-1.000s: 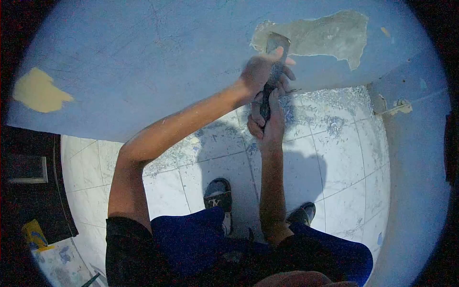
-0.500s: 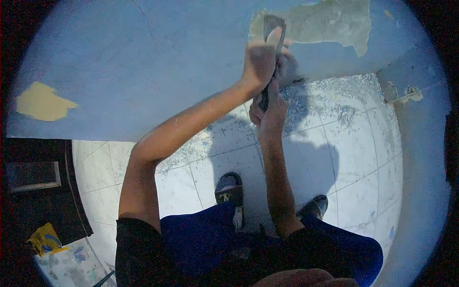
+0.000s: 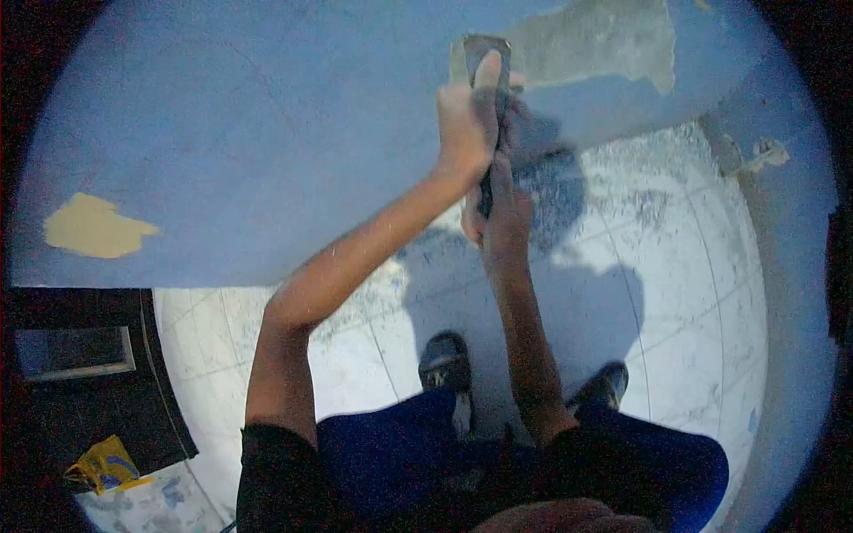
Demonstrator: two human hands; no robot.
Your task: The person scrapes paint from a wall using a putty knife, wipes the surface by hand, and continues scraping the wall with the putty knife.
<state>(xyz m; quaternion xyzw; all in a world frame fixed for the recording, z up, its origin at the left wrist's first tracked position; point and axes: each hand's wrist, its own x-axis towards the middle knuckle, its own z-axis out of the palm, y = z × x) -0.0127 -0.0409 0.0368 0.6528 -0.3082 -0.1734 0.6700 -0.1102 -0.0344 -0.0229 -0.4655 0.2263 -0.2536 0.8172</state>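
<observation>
Both my hands grip one long dark scraper (image 3: 478, 51), held against the blue wall (image 3: 293, 115). My left hand (image 3: 468, 124) wraps round its upper part, with the thumb laid along the face near the wide end. Lower down, my right hand (image 3: 506, 218) is closed round the handle. The scraper's wide end lies at the left part of a bare grey patch (image 3: 595, 44) where the paint is off. Some fingers are hidden behind the tool and blurred.
Paint flakes and dust lie on the white tiled floor (image 3: 684, 240) along the wall's foot. A pale yellow patch (image 3: 98, 226) marks the wall at left. Below it are a dark panel (image 3: 89, 409) and a yellow packet (image 3: 107, 464). My sandalled foot (image 3: 444, 360) stands below.
The view has tilted a little, so the wall patches sit differently. My two hands and the scraper have shifted slightly left on the grey patch. Both hands keep their grip.
</observation>
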